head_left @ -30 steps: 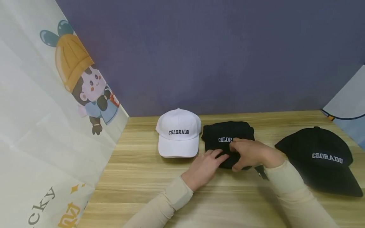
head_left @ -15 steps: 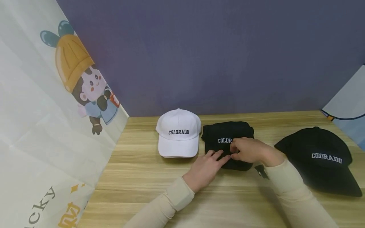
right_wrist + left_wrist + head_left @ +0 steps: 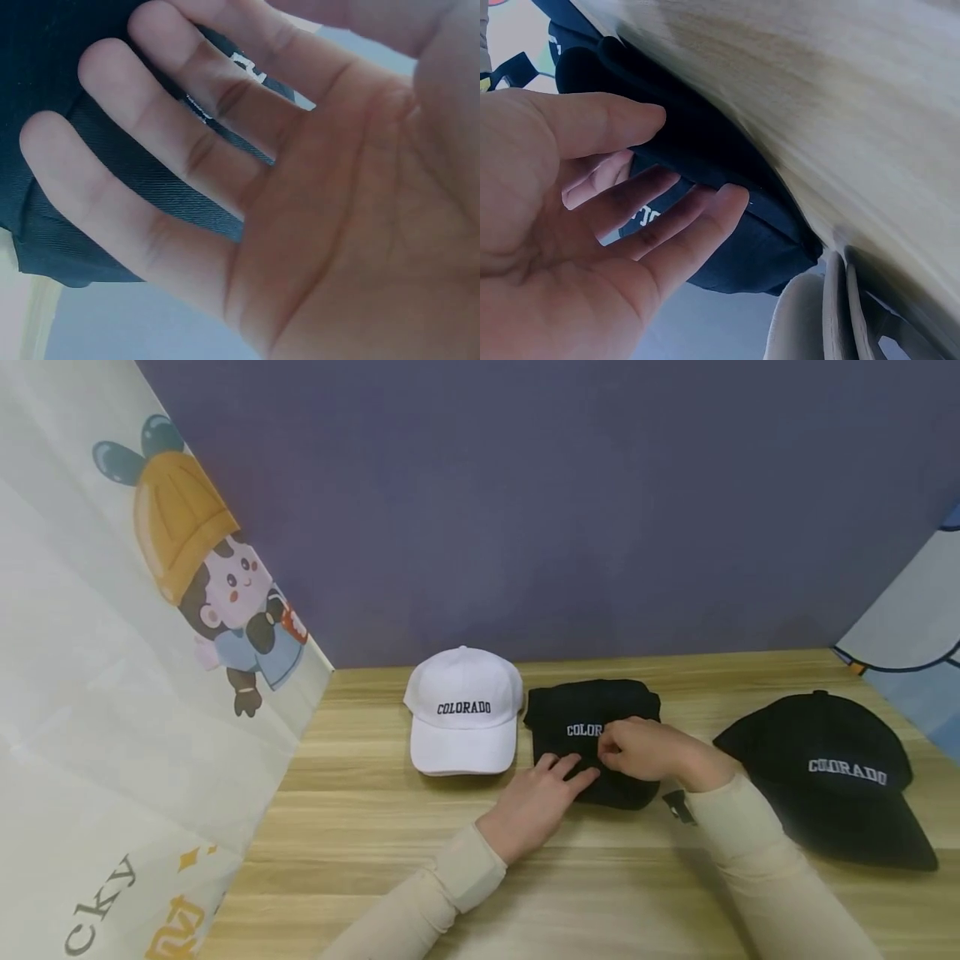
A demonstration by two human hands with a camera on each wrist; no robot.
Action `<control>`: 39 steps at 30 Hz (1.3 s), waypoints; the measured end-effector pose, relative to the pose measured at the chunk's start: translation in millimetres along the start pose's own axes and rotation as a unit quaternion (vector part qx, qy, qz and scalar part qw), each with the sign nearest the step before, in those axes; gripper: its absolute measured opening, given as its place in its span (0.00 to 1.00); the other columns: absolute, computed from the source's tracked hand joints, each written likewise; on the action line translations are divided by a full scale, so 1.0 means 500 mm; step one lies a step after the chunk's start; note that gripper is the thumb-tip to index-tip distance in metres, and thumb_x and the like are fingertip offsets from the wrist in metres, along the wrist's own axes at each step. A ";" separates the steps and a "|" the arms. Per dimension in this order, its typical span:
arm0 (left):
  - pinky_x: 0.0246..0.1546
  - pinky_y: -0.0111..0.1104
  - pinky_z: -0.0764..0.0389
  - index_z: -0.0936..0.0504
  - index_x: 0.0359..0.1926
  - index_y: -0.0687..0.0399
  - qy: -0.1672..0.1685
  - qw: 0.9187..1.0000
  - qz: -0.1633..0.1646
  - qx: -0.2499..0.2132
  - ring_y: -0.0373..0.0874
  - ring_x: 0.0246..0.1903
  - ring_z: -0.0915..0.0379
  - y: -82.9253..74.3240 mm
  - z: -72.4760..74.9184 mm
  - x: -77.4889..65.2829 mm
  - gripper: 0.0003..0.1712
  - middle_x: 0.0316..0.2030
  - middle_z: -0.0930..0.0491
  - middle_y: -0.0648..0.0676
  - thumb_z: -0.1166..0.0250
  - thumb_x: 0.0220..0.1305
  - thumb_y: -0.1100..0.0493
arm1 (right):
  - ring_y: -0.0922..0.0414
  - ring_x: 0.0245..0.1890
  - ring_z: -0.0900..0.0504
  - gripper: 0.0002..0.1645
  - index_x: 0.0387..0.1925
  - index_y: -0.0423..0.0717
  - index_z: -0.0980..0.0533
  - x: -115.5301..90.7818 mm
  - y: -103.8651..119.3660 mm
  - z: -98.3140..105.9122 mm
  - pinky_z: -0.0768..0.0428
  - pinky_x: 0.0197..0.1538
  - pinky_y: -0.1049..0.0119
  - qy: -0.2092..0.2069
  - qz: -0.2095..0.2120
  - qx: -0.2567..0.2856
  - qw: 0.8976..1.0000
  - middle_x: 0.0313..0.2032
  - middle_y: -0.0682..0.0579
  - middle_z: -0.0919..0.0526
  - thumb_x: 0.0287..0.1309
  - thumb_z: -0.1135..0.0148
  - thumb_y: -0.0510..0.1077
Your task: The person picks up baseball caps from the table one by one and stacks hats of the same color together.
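A black baseball cap with white lettering, partly covered by fingers, lies between a white cap and a second black cap. My left hand comes in from the front left, its loosely bent fingertips on the middle cap's brim. In the left wrist view the thumb stands apart from the fingers, with the brim's dark edge behind them. My right hand reaches over the cap's right part and hides the end of the lettering. Its fingers lie nearly straight against the dark fabric in the right wrist view.
All three caps stand on a wood-grain table. A small black tag lies by the right sleeve. Behind rises a dark blue-grey panel, and a pale printed sheet borders the left side.
My right thumb has drawn up toward the fingers over the cap. The left hand stays on the brim with slight shifts. The whole head view has slid a little leftward.
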State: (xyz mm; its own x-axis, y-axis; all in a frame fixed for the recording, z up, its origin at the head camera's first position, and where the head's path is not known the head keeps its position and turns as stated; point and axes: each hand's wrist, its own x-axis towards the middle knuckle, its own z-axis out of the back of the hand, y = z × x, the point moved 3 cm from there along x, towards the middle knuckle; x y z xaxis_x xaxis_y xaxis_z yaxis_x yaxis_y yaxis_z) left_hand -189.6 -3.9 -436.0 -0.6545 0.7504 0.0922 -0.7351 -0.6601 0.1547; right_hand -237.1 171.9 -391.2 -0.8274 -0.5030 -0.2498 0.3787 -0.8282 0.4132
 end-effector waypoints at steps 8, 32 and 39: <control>0.35 0.31 0.16 0.25 0.69 0.35 -0.012 1.000 0.009 0.017 0.46 0.50 0.22 -0.007 0.004 0.007 0.28 0.63 0.22 0.50 0.35 0.71 0.58 | 0.59 0.22 0.34 0.16 0.25 0.50 0.22 0.006 0.001 -0.004 0.34 0.32 0.64 -0.006 0.001 0.007 1.000 0.26 0.55 0.29 0.71 0.44 0.41; 0.45 0.34 0.14 0.26 0.70 0.33 -0.016 0.999 0.009 0.032 0.48 0.51 0.20 -0.011 0.007 0.016 0.32 0.60 0.20 0.49 0.32 0.67 0.57 | 0.62 0.25 0.28 0.09 0.36 0.53 0.16 -0.017 0.015 0.003 0.29 0.33 0.65 0.005 0.016 0.008 1.000 0.31 0.57 0.22 0.71 0.41 0.45; 0.47 0.34 0.14 0.27 0.71 0.32 -0.018 0.999 0.011 0.027 0.46 0.51 0.20 -0.010 0.007 0.015 0.32 0.61 0.21 0.49 0.33 0.69 0.57 | 0.63 0.36 0.18 0.19 0.55 0.44 0.19 -0.074 0.033 0.039 0.18 0.40 0.58 -0.046 0.013 -0.009 0.999 0.42 0.56 0.15 0.71 0.38 0.49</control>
State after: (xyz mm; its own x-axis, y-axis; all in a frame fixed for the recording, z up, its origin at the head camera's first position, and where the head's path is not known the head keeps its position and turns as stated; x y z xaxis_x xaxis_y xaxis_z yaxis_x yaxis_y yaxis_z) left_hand -190.0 4.9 -432.7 -0.6627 0.7374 0.1304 -0.7099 -0.6741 0.2043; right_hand -208.2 181.6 -358.0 -0.8519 -0.4995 -0.1572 0.4066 -0.8202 0.4025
